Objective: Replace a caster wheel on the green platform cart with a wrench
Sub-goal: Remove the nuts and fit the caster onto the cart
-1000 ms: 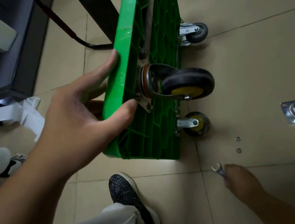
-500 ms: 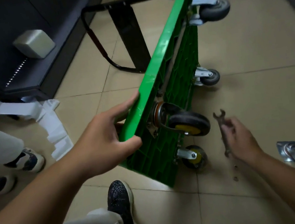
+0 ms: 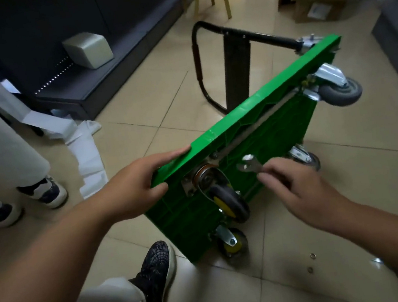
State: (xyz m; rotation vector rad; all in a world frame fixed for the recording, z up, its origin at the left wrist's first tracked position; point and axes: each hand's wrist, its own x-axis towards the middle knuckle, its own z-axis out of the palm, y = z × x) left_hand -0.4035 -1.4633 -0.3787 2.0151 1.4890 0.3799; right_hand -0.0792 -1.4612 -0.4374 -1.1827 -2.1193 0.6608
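Head view: left hand [image 3: 131, 189] grips the green cart [image 3: 261, 126] edge; right hand [image 3: 297, 188] pinches the wrench [image 3: 251, 165].

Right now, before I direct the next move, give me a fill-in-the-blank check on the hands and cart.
1. The right hand holds a ____.
2. The left hand grips the edge of the ____ cart.
3. Two small rings lie on the ____.
Missing: wrench; green; floor.

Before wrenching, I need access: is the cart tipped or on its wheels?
Tipped: green cart stands on edge, casters pointing sideways, left hand gripping it.
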